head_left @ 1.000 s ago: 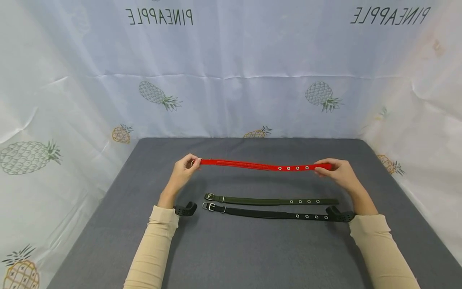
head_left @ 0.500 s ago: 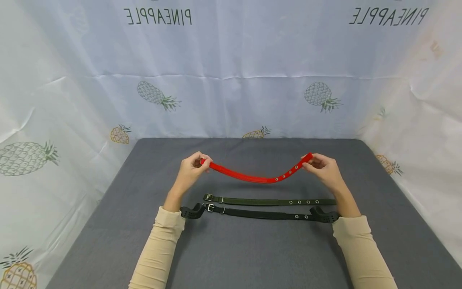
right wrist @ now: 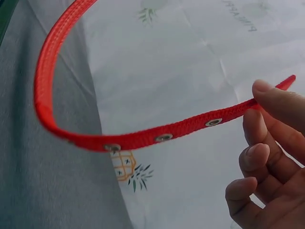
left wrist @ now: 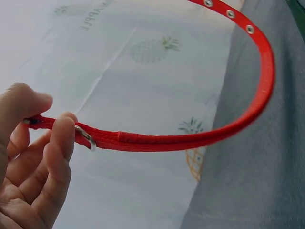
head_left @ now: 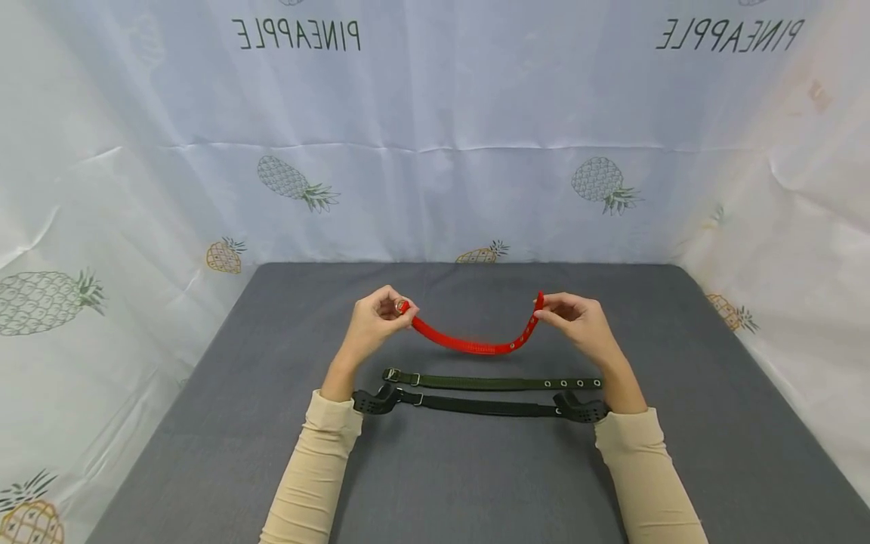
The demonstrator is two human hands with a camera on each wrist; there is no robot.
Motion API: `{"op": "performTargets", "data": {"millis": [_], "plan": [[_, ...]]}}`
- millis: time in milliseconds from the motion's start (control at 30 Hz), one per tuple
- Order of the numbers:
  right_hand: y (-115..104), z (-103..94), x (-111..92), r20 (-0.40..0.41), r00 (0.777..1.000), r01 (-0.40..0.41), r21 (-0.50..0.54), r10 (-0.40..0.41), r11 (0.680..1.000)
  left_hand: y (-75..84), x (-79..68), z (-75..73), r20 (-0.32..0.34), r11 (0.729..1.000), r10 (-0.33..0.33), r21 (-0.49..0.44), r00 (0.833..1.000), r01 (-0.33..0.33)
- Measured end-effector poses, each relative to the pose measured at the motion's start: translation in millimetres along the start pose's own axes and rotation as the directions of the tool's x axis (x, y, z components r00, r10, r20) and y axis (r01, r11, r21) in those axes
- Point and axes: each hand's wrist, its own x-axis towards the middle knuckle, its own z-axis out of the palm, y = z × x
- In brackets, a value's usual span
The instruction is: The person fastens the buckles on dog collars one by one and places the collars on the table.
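A red collar (head_left: 469, 347) with metal eyelets hangs in a U-shaped curve between both hands, above the dark table. My left hand (head_left: 376, 319) pinches its buckle end between thumb and fingers; a metal ring (left wrist: 86, 137) shows beside the fingertips in the left wrist view. At the other end, my right hand (head_left: 578, 323) pinches the strap close to its tip, which sticks out past the thumb in the right wrist view. Below lie a green collar (head_left: 469, 382) and a black collar (head_left: 482, 406), side by side. The black wrist mounts overlap parts of the black collar in the head view.
The dark grey table (head_left: 476, 483) reaches back to a white curtain (head_left: 435, 204) printed with pineapples. The same cloth hangs along the left and right sides. Both forearms wear beige sleeves (head_left: 306, 468).
Both hands have come toward each other, the right one farther. The red collar has gone from stretched nearly straight to a sagging curve. The green and black collars have stayed put.
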Motion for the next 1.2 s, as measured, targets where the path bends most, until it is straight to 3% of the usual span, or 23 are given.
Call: {"op": "performTargets", "data": {"millis": [200, 467, 733, 1000, 1200], "plan": [[-11, 13.3, 3, -0.016, 0.998, 0.062, 0.022, -0.062, 0.998, 4.5, 1.8, 7.5, 0.038, 0.996, 0.016, -0.089, 0.999, -0.012], [-24, 30.0, 11, -0.015, 0.99, 0.142, 0.059, -0.141, 0.988, 14.3, 3.5, 13.5, 0.099, 0.996, 0.052, -0.076, 0.994, -0.044], [-34, 39.7, 11, 0.05, 0.993, 0.1, 0.056, -0.103, 0.993, 20.1, 0.5, 20.0, 0.145, 0.995, 0.083, -0.069, 0.986, -0.074], [-40, 46.0, 10, 0.134, 0.991, 0.014, 0.008, -0.015, 1.0, 22.8, 1.2, 33.1, 0.213, 0.995, 0.058, 0.065, 0.975, -0.073], [-43, 47.9, 8, 0.159, 0.987, 0.031, 0.031, -0.035, 0.999, 21.4, 1.9, 36.6, 0.191, 0.994, 0.054, 0.087, 0.98, -0.071]]}}
